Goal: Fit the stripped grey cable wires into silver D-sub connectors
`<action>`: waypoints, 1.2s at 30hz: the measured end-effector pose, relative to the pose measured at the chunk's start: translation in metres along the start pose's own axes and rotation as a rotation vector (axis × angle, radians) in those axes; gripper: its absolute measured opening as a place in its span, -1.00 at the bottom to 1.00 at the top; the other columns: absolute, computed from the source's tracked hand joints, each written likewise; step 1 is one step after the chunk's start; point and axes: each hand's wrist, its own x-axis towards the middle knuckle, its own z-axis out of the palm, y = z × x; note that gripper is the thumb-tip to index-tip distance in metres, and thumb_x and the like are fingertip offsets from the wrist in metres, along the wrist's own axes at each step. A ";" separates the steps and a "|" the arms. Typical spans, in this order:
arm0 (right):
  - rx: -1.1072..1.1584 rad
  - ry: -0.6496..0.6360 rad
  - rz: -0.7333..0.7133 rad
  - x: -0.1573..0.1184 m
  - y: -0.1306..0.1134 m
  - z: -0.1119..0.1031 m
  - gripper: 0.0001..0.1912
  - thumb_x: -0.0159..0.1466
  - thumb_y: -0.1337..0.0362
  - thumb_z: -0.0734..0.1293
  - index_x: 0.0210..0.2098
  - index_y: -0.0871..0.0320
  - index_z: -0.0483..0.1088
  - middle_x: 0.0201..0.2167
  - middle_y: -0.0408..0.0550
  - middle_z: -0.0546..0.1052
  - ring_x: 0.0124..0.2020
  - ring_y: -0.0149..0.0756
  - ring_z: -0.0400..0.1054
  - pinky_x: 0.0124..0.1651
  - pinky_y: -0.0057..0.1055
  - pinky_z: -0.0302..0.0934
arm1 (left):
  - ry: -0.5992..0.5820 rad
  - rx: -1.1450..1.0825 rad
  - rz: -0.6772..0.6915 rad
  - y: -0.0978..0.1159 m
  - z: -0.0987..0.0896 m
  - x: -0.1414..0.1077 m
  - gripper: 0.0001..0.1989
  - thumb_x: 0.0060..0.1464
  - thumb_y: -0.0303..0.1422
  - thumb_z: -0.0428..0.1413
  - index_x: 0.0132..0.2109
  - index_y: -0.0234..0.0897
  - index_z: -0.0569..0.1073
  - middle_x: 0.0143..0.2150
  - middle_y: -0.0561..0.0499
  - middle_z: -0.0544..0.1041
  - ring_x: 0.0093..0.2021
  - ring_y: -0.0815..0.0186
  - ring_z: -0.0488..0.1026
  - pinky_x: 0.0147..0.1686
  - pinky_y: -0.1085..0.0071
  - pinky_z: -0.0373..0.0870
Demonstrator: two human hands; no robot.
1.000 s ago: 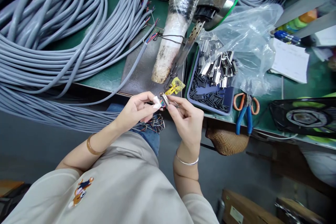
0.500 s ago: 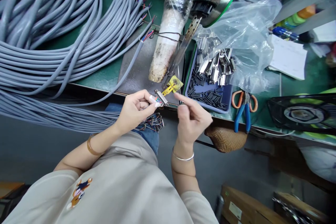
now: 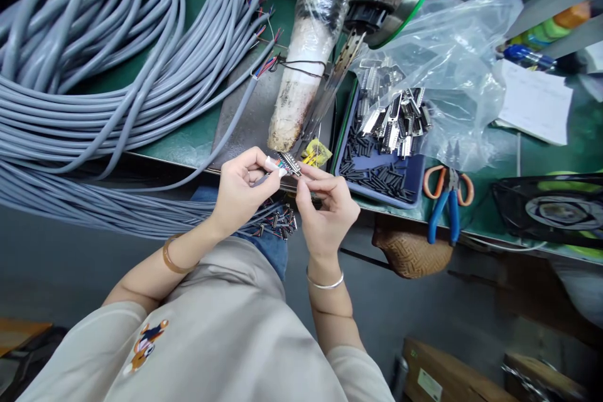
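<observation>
At the bench's front edge, my left hand (image 3: 247, 185) is closed in a pinch on a metal D-sub connector (image 3: 291, 164) with thin coloured wires at its back. My right hand (image 3: 327, 204) has its thumb and fingertips pressed together at the connector's right end, its fingers partly hiding that end. Just behind sits a yellow piece (image 3: 316, 154) under the tip of a slotted metal bar (image 3: 335, 85). Below my left hand hangs a bunch of wired connectors (image 3: 277, 221) on grey cables.
Coils of grey cable (image 3: 141, 100) cover the left of the bench. A plastic-wrapped duct (image 3: 301, 69) points down at the centre. Right of it are a blue tray (image 3: 377, 166) with black tubes and connectors, a clear bag (image 3: 475, 69), cutters (image 3: 446, 201) and a fan (image 3: 551, 210).
My right hand has moved left from beside the yellow piece, and its fingers now meet the connector. My left hand still holds the connector, now slightly higher. The view has shifted slightly.
</observation>
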 end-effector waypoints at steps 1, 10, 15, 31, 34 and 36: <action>-0.014 0.018 -0.020 0.001 0.000 0.001 -0.89 0.37 0.26 0.39 -0.29 0.06 0.38 -0.07 0.02 0.70 -0.06 -0.22 0.64 -0.07 -0.26 0.58 | 0.023 0.038 0.030 0.000 0.001 0.000 -0.77 -0.02 -0.35 0.34 -0.39 -0.30 0.42 -0.40 0.07 0.51 -0.50 0.53 0.37 -0.51 0.60 0.30; 0.053 0.029 -0.034 0.011 -0.001 0.002 -0.89 0.37 0.27 0.40 -0.28 0.07 0.38 -0.05 0.01 0.70 -0.09 -0.23 0.65 -0.08 -0.29 0.59 | 0.079 0.187 0.153 0.001 0.006 0.001 -0.84 0.07 -0.40 0.26 -0.38 -0.29 0.42 -0.51 0.15 0.39 -0.57 0.54 0.30 -0.53 0.59 0.22; 0.061 0.041 -0.070 0.016 -0.001 0.004 -0.90 0.33 0.32 0.43 -0.29 0.08 0.42 -0.05 -0.03 0.70 -0.17 -0.26 0.67 -0.13 -0.33 0.60 | 0.124 0.226 0.281 0.000 0.009 0.003 -0.86 0.06 -0.43 0.25 -0.39 -0.29 0.43 -0.55 0.19 0.35 -0.62 0.57 0.25 -0.59 0.61 0.16; -0.132 -0.009 -0.185 0.019 -0.002 -0.001 -0.92 0.32 0.38 0.44 -0.29 0.07 0.50 -0.13 -0.10 0.72 -0.12 -0.26 0.66 -0.11 -0.35 0.58 | 0.112 0.263 0.241 0.001 0.006 -0.001 -0.85 0.07 -0.41 0.25 -0.40 -0.28 0.42 -0.57 0.17 0.36 -0.61 0.55 0.25 -0.59 0.61 0.19; -0.150 0.011 -0.220 0.023 -0.006 -0.001 -0.92 0.31 0.38 0.46 -0.26 0.06 0.53 -0.15 -0.12 0.72 -0.13 -0.26 0.66 -0.10 -0.35 0.58 | 0.133 0.282 0.266 0.002 0.007 0.000 -0.85 0.08 -0.40 0.25 -0.38 -0.28 0.43 -0.56 0.17 0.36 -0.59 0.54 0.27 -0.58 0.61 0.19; -0.165 0.020 -0.242 0.025 -0.008 -0.001 -0.92 0.31 0.38 0.46 -0.25 0.06 0.55 -0.16 -0.13 0.72 -0.14 -0.25 0.66 -0.10 -0.34 0.58 | 0.135 0.286 0.291 0.002 0.008 0.000 -0.86 0.09 -0.40 0.25 -0.38 -0.28 0.44 -0.55 0.17 0.36 -0.60 0.55 0.26 -0.58 0.61 0.20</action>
